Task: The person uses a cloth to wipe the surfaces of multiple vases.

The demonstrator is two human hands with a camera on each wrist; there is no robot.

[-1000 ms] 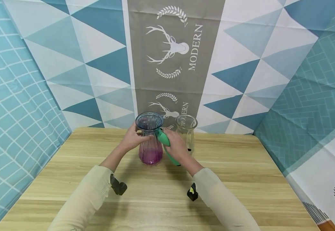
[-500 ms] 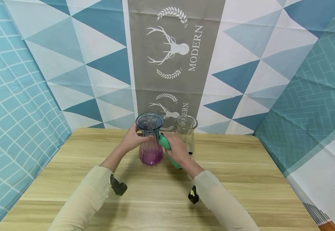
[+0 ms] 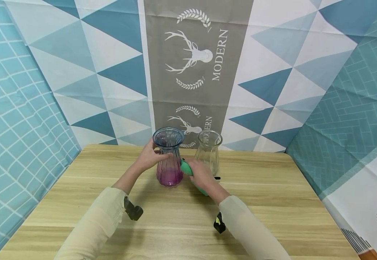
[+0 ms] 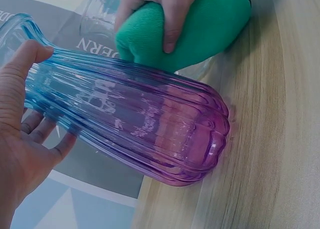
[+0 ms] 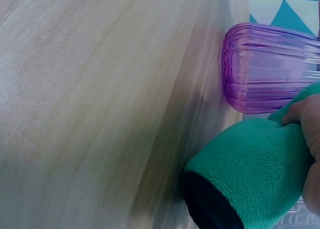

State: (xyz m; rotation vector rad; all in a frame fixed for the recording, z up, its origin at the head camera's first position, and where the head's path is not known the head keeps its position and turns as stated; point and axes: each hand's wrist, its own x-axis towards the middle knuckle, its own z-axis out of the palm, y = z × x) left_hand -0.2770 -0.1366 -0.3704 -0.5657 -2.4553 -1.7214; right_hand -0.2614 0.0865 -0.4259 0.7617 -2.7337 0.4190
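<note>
A ribbed glass vase (image 3: pixel 170 169), blue at the rim and purple at the base, stands upright toward the back of the table. My left hand (image 3: pixel 150 156) grips its neck from the left, thumb in front and fingers behind, as the left wrist view shows. In my right hand (image 3: pixel 202 173) is a bunched green cloth (image 4: pixel 210 29) with a dark edge. The cloth lies against the vase's right side, partly hidden by the hand in the head view. The purple base (image 5: pixel 270 69) shows above the cloth in the right wrist view.
A clear glass vase (image 3: pixel 209 153) stands just behind and right of my right hand. The wooden table (image 3: pixel 162 224) ends at a patterned cloth backdrop (image 3: pixel 117 72), with tiled-print sheets (image 3: pixel 13 119) at the sides.
My right hand has slid the green cloth downward along the vase's right side, from near its neck toward its lower half. The left hand and the vase have stayed in place.
</note>
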